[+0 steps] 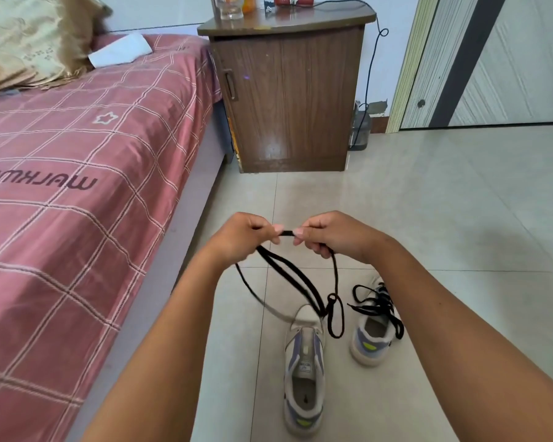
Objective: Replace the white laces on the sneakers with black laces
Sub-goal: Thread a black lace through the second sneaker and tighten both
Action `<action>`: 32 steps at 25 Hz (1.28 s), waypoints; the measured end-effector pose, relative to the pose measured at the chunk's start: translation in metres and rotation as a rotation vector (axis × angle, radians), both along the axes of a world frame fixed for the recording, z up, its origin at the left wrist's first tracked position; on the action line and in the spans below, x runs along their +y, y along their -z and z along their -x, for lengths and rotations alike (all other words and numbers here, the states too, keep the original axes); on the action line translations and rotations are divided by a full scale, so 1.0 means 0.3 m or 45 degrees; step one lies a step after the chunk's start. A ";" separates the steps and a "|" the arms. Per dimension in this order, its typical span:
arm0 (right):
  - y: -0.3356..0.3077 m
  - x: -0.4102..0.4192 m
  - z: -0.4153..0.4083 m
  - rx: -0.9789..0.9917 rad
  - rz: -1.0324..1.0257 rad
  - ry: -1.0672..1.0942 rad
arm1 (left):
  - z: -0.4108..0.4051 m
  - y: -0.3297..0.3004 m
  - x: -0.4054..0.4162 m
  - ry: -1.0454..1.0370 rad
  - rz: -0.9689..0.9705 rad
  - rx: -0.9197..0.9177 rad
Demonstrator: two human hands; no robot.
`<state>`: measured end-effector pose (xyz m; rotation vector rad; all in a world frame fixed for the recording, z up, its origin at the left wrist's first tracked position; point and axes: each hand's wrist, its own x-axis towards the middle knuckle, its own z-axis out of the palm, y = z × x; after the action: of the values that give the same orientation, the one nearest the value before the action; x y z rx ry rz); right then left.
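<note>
Both hands are raised over the tiled floor [428, 218], working one black lace [296, 275] between them. The left hand [243, 236] pinches the lace between thumb and curled fingers, and the right hand [329, 234] does the same just beside it, so a short taut stretch of lace spans the small gap between the two sets of fingertips. Held this way, the person can probably sort out the bundle or find a free end. Below the hands the rest of the lace hangs in several loops, gathered near the bottom by what looks like a small knot or wrap, dangling above the near sneaker.

The near sneaker [304, 378] stands upright on the floor with its heel toward the camera. No lace shows in it, so it seems ready for the black one; whether a faint pale strand just left of it is a white lace I cannot tell. The far sneaker [371, 333] stands just to the right and a little farther off, and already carries a second black lace [377, 306], its ends lying loose over the top and untied. By this, the task looks roughly half done.

To the left runs a bed [77, 186] with a red checked sheet, and a wooden cabinet [288, 97] stands at the far end of the floor.
</note>
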<state>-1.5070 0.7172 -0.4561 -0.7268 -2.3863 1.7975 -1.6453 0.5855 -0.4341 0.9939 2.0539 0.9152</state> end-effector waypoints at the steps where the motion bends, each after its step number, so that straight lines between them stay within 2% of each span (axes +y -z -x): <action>1: 0.022 0.015 -0.019 -0.035 0.008 0.032 | 0.019 -0.004 -0.016 -0.122 -0.025 0.084; 5: 0.139 0.062 -0.104 -0.117 0.206 0.134 | 0.112 0.023 -0.077 -0.650 -0.204 0.350; 8: 0.241 0.040 -0.132 -0.359 -0.046 0.059 | 0.147 0.034 -0.101 -0.800 -0.224 0.365; 10: 0.275 0.020 -0.129 -0.415 -0.125 0.083 | 0.142 0.025 -0.098 -0.714 -0.228 0.347; 15: 0.207 0.028 -0.064 -0.053 -0.211 0.405 | 0.110 0.017 -0.073 -0.469 -0.165 0.328; 17: 0.194 0.012 -0.047 -0.083 -0.244 0.374 | 0.105 0.027 -0.063 -0.423 -0.108 0.332; 21: 0.097 -0.035 -0.017 0.137 0.210 0.427 | 0.093 0.050 -0.031 -0.232 -0.030 0.285; 24: -0.022 -0.044 0.003 0.278 0.076 0.488 | 0.063 0.031 -0.012 -0.182 -0.123 0.267; 26: -0.070 -0.052 0.006 0.285 0.051 0.432 | 0.047 -0.002 0.000 -0.173 -0.211 0.198; 29: -0.119 -0.072 0.012 0.396 0.345 0.455 | 0.000 -0.066 -0.002 0.030 -0.232 -0.063; 32: -0.170 -0.083 0.027 0.548 0.535 0.520 | -0.060 -0.092 -0.010 0.197 -0.217 -0.014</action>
<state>-1.5151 0.6924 -0.4050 -0.7028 -1.4893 2.0252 -1.6275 0.5826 -0.4064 1.2171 1.8840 1.0231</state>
